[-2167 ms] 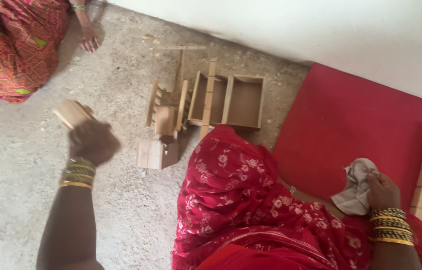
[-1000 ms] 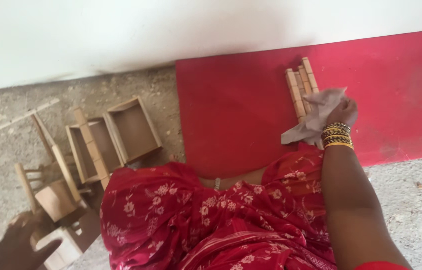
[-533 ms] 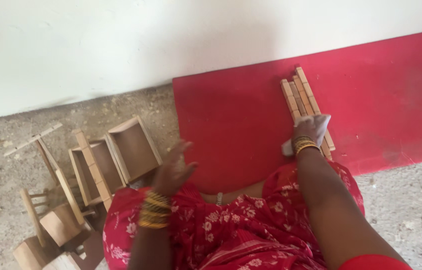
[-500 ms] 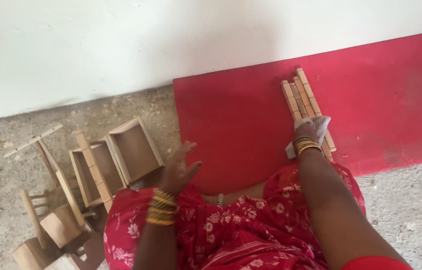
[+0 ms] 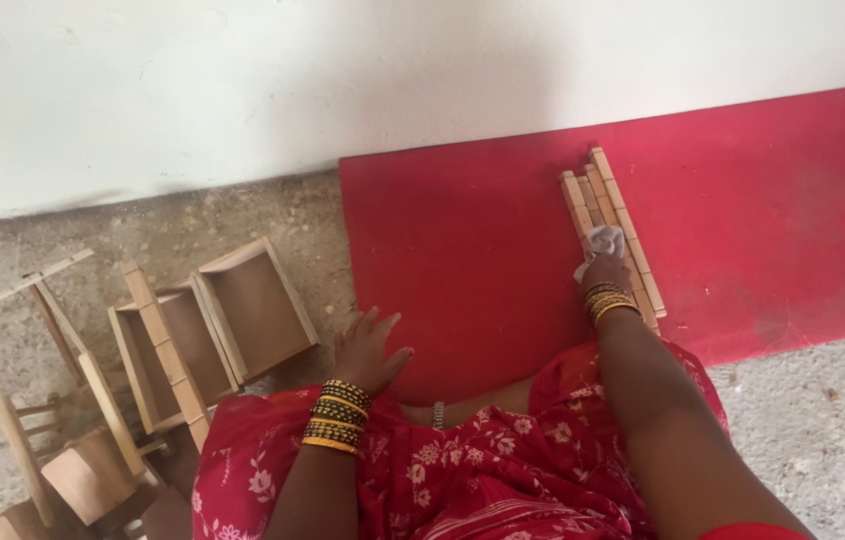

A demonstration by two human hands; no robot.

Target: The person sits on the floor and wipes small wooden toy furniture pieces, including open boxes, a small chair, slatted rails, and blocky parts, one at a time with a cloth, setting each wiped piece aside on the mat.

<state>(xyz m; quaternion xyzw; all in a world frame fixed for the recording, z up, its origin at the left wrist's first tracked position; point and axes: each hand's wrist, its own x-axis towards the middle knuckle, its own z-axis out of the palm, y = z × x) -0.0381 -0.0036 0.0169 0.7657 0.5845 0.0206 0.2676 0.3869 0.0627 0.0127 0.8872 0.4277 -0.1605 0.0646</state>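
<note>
My left hand [image 5: 368, 350] rests flat and empty, fingers spread, on the near left edge of the red mat [image 5: 483, 240]. Farther right, my right hand [image 5: 605, 270] is closed around a crumpled white cloth [image 5: 603, 242] and presses it onto a row of several long wooden sticks [image 5: 611, 225] lying side by side on the mat. Gold and dark bangles sit on both wrists. My lap in red floral fabric [image 5: 463, 470] fills the bottom of the view.
Open wooden boxes [image 5: 218, 325] and small wooden chair-like frames [image 5: 68, 440] lie on the rough concrete floor [image 5: 3, 330] at the left. A white wall [image 5: 343, 80] runs along the back, right behind the mat.
The view swung right from the wooden pieces to the mat. My left hand dropped the wooden block and came to rest on the mat's edge. My right hand carried the cloth onto the sticks.
</note>
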